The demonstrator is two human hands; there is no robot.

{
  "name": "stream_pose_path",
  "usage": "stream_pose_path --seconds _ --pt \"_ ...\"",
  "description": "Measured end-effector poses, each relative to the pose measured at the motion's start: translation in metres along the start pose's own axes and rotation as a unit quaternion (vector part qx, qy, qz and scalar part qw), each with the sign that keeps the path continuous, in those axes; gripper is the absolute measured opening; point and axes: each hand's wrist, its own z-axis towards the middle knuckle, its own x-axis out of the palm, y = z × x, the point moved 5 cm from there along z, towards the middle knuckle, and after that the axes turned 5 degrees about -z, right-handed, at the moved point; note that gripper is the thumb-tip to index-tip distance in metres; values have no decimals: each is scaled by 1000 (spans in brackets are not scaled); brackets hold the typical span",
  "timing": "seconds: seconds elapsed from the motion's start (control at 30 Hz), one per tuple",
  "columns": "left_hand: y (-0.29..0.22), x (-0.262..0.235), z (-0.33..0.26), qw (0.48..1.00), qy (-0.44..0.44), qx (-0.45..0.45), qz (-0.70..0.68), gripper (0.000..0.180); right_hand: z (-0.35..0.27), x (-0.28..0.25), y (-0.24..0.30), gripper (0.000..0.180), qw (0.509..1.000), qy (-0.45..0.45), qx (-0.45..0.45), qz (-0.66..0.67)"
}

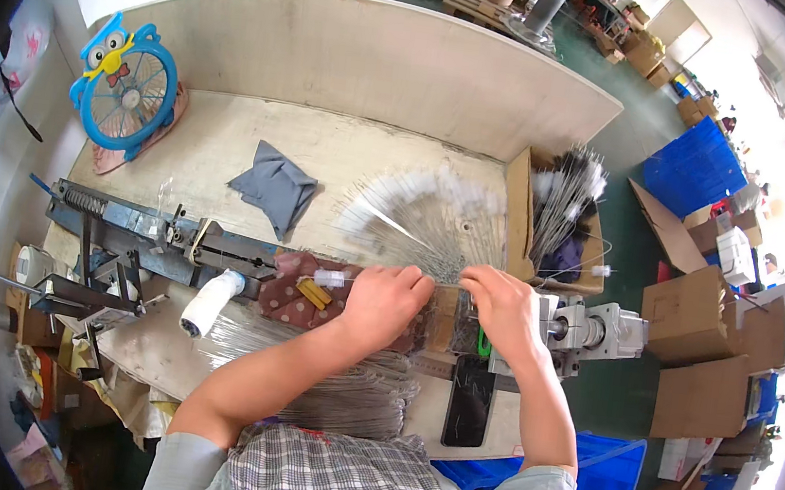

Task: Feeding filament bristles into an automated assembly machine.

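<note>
My left hand [387, 303] is closed over a thin wire-handled brush, whose white bristle tuft [330, 279] sticks out to the left. A little to the right, my right hand [504, 310] has its fingers pinched together beside the grey metal machine [593, 330]; what they grip is too small to make out. Below my left hand lies a brown polka-dot cloth [283, 298] bearing a yellow piece [313, 294]. Beyond both hands, many white-tufted wire brushes [426, 215] are fanned out on the table. Nearer me is a thick bundle of bare wires [349, 396].
A long metal fixture [144, 232] runs along the left, with a white roll [212, 301] near it. Further back are a grey cloth [274, 188] and a blue fan [128, 97]. A carton of brushes [520, 202] stands right; a black phone [469, 406] lies near me.
</note>
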Motion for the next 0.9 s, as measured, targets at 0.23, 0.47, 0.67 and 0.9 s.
stream_pose_path --seconds 0.23,0.47,0.67,0.9 --pt "25 18 13 994 37 -41 90 26 12 7 15 13 989 135 -49 31" --pt "30 -67 -116 914 -27 -322 -245 15 45 63 95 8 965 91 -229 95" --pt "65 -100 -178 665 -203 -549 -464 33 55 119 130 10 967 95 -220 85" --pt "72 -84 -149 690 -164 -481 -515 46 59 122 148 9 973 128 -186 38"
